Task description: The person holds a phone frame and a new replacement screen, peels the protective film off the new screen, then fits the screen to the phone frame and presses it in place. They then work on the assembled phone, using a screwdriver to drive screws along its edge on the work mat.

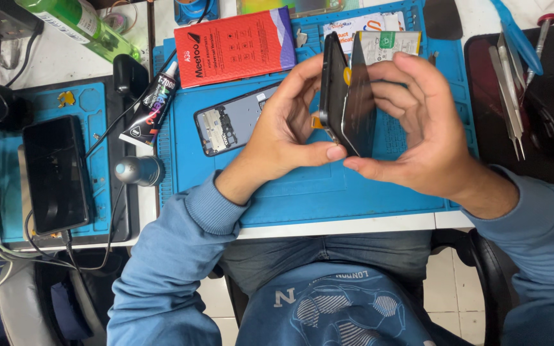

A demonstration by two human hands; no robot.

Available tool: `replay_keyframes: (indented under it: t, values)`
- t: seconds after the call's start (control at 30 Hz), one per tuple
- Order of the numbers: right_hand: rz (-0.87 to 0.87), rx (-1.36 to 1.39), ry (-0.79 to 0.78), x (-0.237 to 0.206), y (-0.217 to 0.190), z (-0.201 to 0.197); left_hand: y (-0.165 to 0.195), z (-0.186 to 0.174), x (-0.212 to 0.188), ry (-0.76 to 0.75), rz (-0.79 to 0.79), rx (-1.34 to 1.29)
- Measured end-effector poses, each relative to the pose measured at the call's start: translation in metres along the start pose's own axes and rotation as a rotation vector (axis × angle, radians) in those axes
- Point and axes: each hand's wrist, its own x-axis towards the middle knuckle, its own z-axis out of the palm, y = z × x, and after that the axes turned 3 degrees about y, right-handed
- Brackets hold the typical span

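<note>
A thin, stiff phone body (pixel 333 90) and its partly lifted dark screen panel (pixel 361 102) are held edgewise above the blue mat (pixel 328 192), pinched by the left hand (pixel 283 128) and right hand (pixel 428 134). The panel is judged light, slippery and fragile, best gripped by its edges.

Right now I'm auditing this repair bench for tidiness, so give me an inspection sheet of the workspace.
Surface: blue rubber work mat on a white bench.
Job's things: dark slim phone body and black glass panel, held edge-up, parted.
Clutter: red flat box, grey open phone frame, black glue tube, metal tweezers.
Grips: left hand and right hand both closed on the phone.
Cables: black wires at left.
Surroundings: tiled floor, chair.
</note>
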Motion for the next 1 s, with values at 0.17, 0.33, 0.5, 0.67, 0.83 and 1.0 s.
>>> replay_keyframes:
  t: [0.17,0.33,0.5,0.67,0.83,1.0]
  values:
    - [-0.307,-0.28,-0.004,0.012,-0.002,-0.009,0.019,-0.004,0.003,-0.15,-0.065,-0.04]
    - [-0.764,-0.729,-0.1,0.013,0.0,-0.03,0.029,-0.007,0.011,-0.095,-0.394,-0.256]
    - [-0.952,-0.939,-0.252,0.006,0.004,-0.039,0.034,-0.006,0.011,-0.244,-0.67,-0.275]
    - [-1.079,-1.063,-0.339,0.019,0.014,-0.049,0.043,0.001,0.009,-0.273,-0.696,-0.187]
    - [-1.162,-1.085,-0.342,0.025,0.02,-0.047,0.042,0.009,0.01,-0.166,-0.755,-0.176]
    - [-1.118,-1.077,-0.347,0.019,0.028,-0.049,0.036,0.008,0.009,-0.197,-0.686,-0.145]
